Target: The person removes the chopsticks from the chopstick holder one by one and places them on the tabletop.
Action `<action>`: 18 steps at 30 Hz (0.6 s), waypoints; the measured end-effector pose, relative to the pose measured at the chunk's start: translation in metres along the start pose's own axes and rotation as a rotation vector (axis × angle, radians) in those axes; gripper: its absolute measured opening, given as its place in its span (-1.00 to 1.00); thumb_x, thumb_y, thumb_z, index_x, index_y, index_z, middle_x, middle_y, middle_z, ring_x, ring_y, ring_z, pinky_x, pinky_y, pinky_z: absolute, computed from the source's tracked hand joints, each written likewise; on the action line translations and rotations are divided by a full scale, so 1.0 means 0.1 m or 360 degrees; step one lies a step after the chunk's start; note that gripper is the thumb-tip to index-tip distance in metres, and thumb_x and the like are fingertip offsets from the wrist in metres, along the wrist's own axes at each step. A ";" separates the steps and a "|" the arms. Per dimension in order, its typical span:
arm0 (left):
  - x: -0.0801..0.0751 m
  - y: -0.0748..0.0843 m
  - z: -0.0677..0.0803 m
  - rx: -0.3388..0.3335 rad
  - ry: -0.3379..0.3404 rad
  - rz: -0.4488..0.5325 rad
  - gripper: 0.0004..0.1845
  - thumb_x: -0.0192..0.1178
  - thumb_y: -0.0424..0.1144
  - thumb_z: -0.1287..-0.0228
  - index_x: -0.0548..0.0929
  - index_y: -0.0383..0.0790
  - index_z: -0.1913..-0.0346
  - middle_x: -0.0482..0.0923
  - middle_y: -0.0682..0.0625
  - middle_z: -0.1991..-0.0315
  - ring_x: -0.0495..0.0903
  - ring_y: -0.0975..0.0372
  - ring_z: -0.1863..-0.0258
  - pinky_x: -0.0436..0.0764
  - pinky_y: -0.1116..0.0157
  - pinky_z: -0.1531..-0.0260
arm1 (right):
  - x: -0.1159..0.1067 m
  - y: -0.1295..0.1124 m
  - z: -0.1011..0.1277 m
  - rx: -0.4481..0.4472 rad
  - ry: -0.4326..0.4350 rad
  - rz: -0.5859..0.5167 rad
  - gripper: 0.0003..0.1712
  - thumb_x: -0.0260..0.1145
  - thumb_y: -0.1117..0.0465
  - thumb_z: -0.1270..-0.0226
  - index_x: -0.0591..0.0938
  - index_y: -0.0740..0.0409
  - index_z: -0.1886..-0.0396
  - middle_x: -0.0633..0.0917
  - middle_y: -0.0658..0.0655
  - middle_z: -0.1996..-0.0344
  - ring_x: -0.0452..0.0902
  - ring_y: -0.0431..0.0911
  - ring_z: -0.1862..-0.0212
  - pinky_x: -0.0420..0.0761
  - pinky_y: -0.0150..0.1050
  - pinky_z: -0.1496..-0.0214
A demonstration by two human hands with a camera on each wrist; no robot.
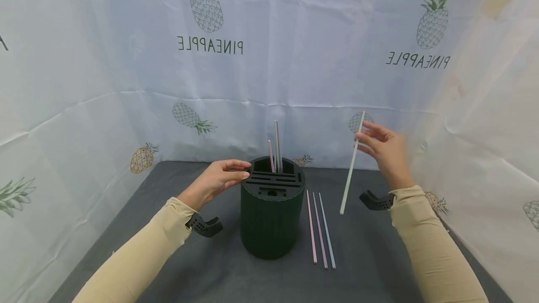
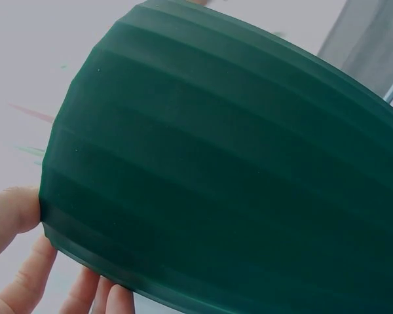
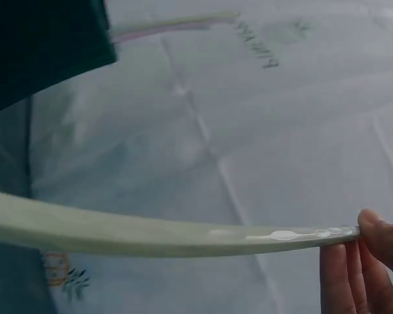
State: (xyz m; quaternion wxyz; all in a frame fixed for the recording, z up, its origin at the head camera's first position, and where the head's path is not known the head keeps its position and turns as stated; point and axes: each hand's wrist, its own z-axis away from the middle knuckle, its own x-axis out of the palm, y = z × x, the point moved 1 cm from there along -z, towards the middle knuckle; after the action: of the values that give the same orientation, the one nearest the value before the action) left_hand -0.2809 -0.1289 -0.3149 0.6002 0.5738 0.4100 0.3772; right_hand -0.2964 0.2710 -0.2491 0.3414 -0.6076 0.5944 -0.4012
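The left hand (image 1: 214,181) rests at the rim of the green holder (image 1: 271,221), its thumb and nearly straight fingers touching it, probably to keep this holder steady. The right hand (image 1: 387,151) pinches the pale stick (image 1: 353,162) near its upper end, so most of its length hangs free and tilted. Whether the lower end touches the bench (image 1: 198,270), I cannot tell. Some standing sticks (image 1: 278,146) share the back opening of the holder, whose walls seem to keep them from falling. Three thin sticks (image 1: 319,230) lie side by side on the bench, between the holder and the pale stick. The bench's back edge runs near the curtain (image 1: 269,74), so sideways room looks more generous than room behind.
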 end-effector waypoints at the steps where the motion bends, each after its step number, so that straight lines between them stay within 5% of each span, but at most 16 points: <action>1: 0.00 0.00 0.00 0.0001 -0.0001 0.0002 -0.48 0.23 -0.30 -0.33 0.42 -0.36 -0.31 0.29 -0.21 -0.36 0.33 -0.01 -0.35 0.31 0.03 -0.39 | -0.06 0.12 0.04 0.0059 -0.0014 0.0068 -0.54 0.38 0.33 -0.23 0.61 0.19 -0.15 0.74 -0.08 0.31 0.71 -0.25 0.25 0.71 -0.37 0.18; 5: 0.00 0.00 0.00 0.0001 -0.0007 0.0005 -0.47 0.23 -0.30 -0.33 0.41 -0.35 -0.31 0.28 -0.21 -0.37 0.31 -0.02 -0.36 0.30 0.04 -0.39 | -0.23 0.59 0.22 0.0289 -0.0085 0.0406 -0.37 0.36 0.20 -0.30 0.44 0.28 -0.32 0.70 -0.19 0.25 0.68 -0.31 0.19 0.70 -0.38 0.10; 8: -0.01 0.01 0.01 0.0002 -0.0007 0.0002 -0.47 0.23 -0.30 -0.33 0.40 -0.35 -0.32 0.27 -0.21 -0.37 0.30 -0.02 -0.37 0.30 0.04 -0.40 | -0.28 0.90 0.34 0.0431 -0.0130 0.0577 -0.33 0.34 0.16 -0.32 0.38 0.33 -0.36 0.71 -0.04 0.15 0.69 -0.26 0.15 0.70 -0.33 0.07; 13: -0.02 0.01 0.01 -0.0002 -0.0005 0.0003 -0.46 0.23 -0.30 -0.33 0.40 -0.35 -0.32 0.28 -0.21 -0.37 0.29 -0.02 -0.38 0.29 0.04 -0.40 | -0.26 1.27 0.46 0.0550 -0.0185 0.0705 -0.37 0.31 0.21 -0.35 0.39 0.36 -0.34 0.62 0.38 -0.07 0.69 -0.05 0.06 0.71 -0.28 0.08; 18: -0.01 0.01 0.01 0.0002 -0.0004 0.0000 -0.47 0.23 -0.30 -0.33 0.40 -0.35 -0.32 0.28 -0.21 -0.37 0.30 -0.01 -0.37 0.30 0.04 -0.40 | -0.19 1.50 0.52 0.0633 -0.0205 0.0755 -0.44 0.29 0.29 -0.35 0.43 0.42 -0.29 0.63 0.43 -0.04 0.70 0.06 0.07 0.73 -0.23 0.11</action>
State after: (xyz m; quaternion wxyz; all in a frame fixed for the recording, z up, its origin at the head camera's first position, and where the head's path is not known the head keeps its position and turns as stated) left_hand -0.2801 -0.1307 -0.3139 0.6003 0.5747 0.4095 0.3763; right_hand -0.3163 0.2778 -0.4074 0.5744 -0.3977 0.6066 -0.3794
